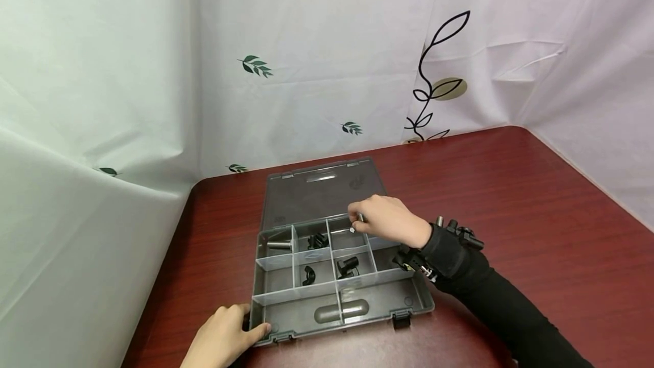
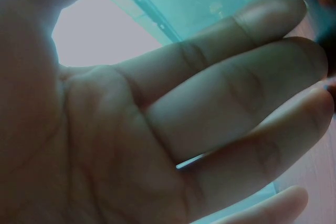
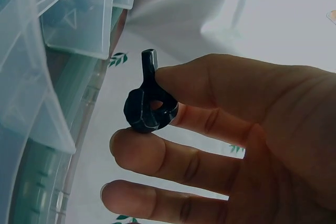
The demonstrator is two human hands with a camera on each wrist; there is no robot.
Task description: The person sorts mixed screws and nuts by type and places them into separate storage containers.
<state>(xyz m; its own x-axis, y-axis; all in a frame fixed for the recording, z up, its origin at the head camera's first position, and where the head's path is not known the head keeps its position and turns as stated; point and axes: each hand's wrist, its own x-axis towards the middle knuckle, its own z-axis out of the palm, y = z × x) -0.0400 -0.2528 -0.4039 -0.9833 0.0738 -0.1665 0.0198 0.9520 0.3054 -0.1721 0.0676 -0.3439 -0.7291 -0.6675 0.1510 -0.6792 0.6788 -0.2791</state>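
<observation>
A grey plastic compartment box point(image 1: 296, 331) lies on the table with its lid point(image 1: 311, 197) folded back. My left hand point(image 1: 222, 334) holds its front left corner, thumb over the wall and fingers outside. In the left wrist view the fingers point(image 2: 205, 98) look nearly straight beside the box. Over the back row of compartments, my right hand point(image 1: 383, 217) pinches a small black ring-shaped part with a stem point(image 3: 149, 95) between thumb and fingers. Compartments below hold a silver metal cylinder point(image 1: 279, 245), black clustered parts point(image 1: 318, 241), a black curved piece point(image 1: 309, 275) and black cylindrical parts point(image 1: 348, 266).
Clear dividers point(image 1: 317, 255) stand up between the compartments. A black latch point(image 1: 401, 320) hangs off the box's front edge. The red-brown table point(image 1: 490, 209) extends to the right, and a white patterned cloth point(image 1: 317, 72) hangs behind it.
</observation>
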